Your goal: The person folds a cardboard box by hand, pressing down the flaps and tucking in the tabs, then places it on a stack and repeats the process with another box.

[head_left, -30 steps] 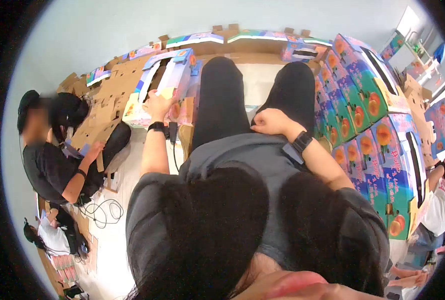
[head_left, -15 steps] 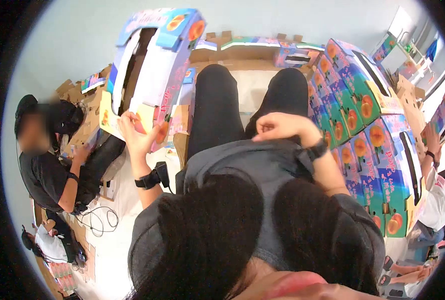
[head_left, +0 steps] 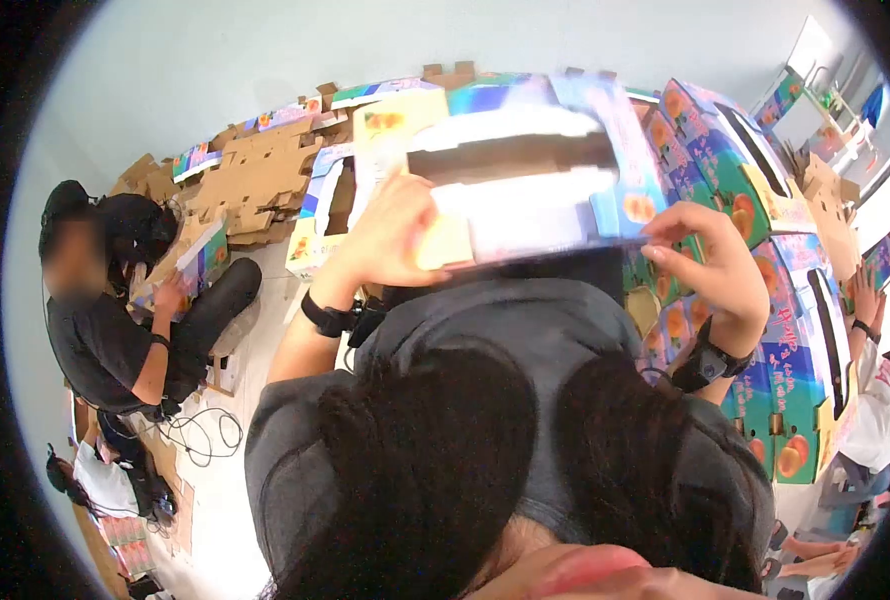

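A printed peach carton [head_left: 535, 232], blue, white and yellow with a long slot in its upper face, is held crosswise above my lap, partly blurred. My left hand [head_left: 390, 225] grips its yellow left end, thumb on the upper face. At the blue right corner, my right hand [head_left: 715, 250] pinches the lower edge between thumb and fingers. Another slotted carton [head_left: 305, 250] stands just left of my left hand. The held carton hides most of my legs.
Stacked peach cartons [head_left: 785, 350] rise close on my right. Flat brown cardboard [head_left: 255, 185] lies at the front left. A person [head_left: 105, 330] sits at left handling a carton [head_left: 205, 250]; cables [head_left: 205, 430] lie behind. Another person's hand [head_left: 865, 295] touches a carton at far right.
The carton has swung from upright at the left to crosswise in front of me. My right hand has risen from my lap to its right corner.
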`<action>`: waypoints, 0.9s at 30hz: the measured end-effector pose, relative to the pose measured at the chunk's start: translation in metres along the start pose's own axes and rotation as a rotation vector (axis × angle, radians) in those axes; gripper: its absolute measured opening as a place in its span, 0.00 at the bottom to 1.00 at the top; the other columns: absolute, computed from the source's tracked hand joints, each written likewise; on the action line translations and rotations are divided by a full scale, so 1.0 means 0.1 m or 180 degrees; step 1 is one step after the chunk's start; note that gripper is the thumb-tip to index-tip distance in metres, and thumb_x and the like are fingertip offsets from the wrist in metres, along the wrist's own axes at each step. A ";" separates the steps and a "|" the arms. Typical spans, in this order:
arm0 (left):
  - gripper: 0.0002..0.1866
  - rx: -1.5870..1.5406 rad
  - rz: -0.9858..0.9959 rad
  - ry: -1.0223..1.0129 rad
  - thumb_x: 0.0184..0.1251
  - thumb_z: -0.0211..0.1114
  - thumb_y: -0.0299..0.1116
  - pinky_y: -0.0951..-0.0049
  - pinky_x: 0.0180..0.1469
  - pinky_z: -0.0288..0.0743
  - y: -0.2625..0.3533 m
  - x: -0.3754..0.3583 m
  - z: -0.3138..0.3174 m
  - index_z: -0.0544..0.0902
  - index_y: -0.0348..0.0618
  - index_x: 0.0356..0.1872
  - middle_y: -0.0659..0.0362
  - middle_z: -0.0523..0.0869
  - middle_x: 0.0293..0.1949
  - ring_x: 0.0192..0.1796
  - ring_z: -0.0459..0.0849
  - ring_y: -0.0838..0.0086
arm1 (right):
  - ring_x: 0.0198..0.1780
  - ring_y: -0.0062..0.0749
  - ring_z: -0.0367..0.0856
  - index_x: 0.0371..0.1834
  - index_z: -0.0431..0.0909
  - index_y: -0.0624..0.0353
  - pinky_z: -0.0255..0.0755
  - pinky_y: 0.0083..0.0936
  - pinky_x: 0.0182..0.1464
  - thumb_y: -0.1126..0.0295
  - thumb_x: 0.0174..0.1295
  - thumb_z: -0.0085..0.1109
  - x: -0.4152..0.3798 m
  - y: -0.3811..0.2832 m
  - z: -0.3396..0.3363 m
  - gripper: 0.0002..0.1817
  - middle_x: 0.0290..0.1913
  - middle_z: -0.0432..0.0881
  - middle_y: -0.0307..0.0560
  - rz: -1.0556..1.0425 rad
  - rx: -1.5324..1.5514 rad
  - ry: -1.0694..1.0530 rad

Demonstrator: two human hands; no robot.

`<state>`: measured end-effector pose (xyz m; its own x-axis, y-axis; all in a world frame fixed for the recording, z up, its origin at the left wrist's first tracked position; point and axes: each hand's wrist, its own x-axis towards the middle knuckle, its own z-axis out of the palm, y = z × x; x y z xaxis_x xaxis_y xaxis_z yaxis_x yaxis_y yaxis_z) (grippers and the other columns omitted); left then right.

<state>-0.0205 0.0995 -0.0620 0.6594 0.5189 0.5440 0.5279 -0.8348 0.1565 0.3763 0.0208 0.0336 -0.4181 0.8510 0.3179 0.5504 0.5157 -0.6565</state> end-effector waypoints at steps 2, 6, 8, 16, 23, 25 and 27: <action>0.36 0.0042 -0.0031 -0.0243 0.30 0.85 0.49 0.41 0.74 0.54 0.10 0.11 -0.04 0.71 0.45 0.37 0.49 0.77 0.47 0.60 0.73 0.47 | 0.40 0.28 0.83 0.39 0.83 0.64 0.75 0.26 0.47 0.72 0.59 0.71 0.05 0.00 0.04 0.09 0.35 0.85 0.43 -0.0159 -0.0109 0.0319; 0.37 0.0038 -0.0087 -0.0322 0.34 0.84 0.55 0.40 0.75 0.53 0.16 0.18 -0.03 0.71 0.43 0.37 0.48 0.77 0.47 0.62 0.73 0.46 | 0.46 0.38 0.82 0.38 0.82 0.63 0.73 0.31 0.51 0.71 0.59 0.69 0.32 0.15 0.24 0.09 0.40 0.84 0.48 -0.0835 -0.0314 0.0840; 0.39 0.0252 -0.0007 -0.0214 0.35 0.83 0.59 0.40 0.74 0.55 0.16 0.15 0.03 0.74 0.39 0.39 0.45 0.78 0.50 0.62 0.73 0.46 | 0.50 0.42 0.80 0.39 0.82 0.62 0.71 0.36 0.54 0.66 0.61 0.68 0.51 0.37 0.49 0.11 0.42 0.83 0.50 -0.1127 -0.0423 0.1108; 0.36 0.0189 -0.0434 0.0140 0.43 0.79 0.61 0.41 0.77 0.52 0.26 0.09 0.14 0.75 0.42 0.42 0.48 0.81 0.48 0.64 0.76 0.49 | 0.42 0.47 0.74 0.39 0.80 0.60 0.65 0.42 0.48 0.48 0.63 0.62 0.61 0.83 1.08 0.23 0.35 0.77 0.51 -0.0756 -0.1898 0.1018; 0.39 0.0350 -0.0355 0.0251 0.52 0.74 0.55 0.43 0.77 0.54 0.40 0.06 0.18 0.77 0.42 0.62 0.50 0.81 0.55 0.65 0.76 0.53 | 0.43 0.48 0.75 0.38 0.80 0.60 0.65 0.41 0.50 0.51 0.61 0.65 0.48 0.81 1.07 0.20 0.38 0.78 0.50 -0.0792 -0.1673 0.1180; 0.38 0.0493 -0.0359 0.0202 0.55 0.72 0.53 0.43 0.77 0.54 0.42 0.01 0.21 0.76 0.42 0.64 0.51 0.81 0.56 0.65 0.76 0.54 | 0.45 0.48 0.76 0.39 0.81 0.60 0.66 0.40 0.51 0.53 0.60 0.66 0.42 0.78 1.06 0.19 0.41 0.79 0.50 -0.0865 -0.1591 0.1186; 0.37 0.0565 -0.0350 0.0213 0.57 0.70 0.52 0.43 0.77 0.53 0.45 -0.05 0.23 0.76 0.42 0.65 0.51 0.81 0.56 0.65 0.76 0.55 | 0.46 0.48 0.77 0.40 0.82 0.59 0.68 0.39 0.51 0.56 0.59 0.68 0.38 0.70 1.00 0.17 0.43 0.81 0.51 -0.1000 -0.1553 0.1203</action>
<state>0.0121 0.0633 -0.0766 0.5589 0.5867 0.5860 0.6844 -0.7254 0.0735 0.3266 0.0797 -0.0689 -0.3792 0.5845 0.7174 0.7435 0.6539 -0.1398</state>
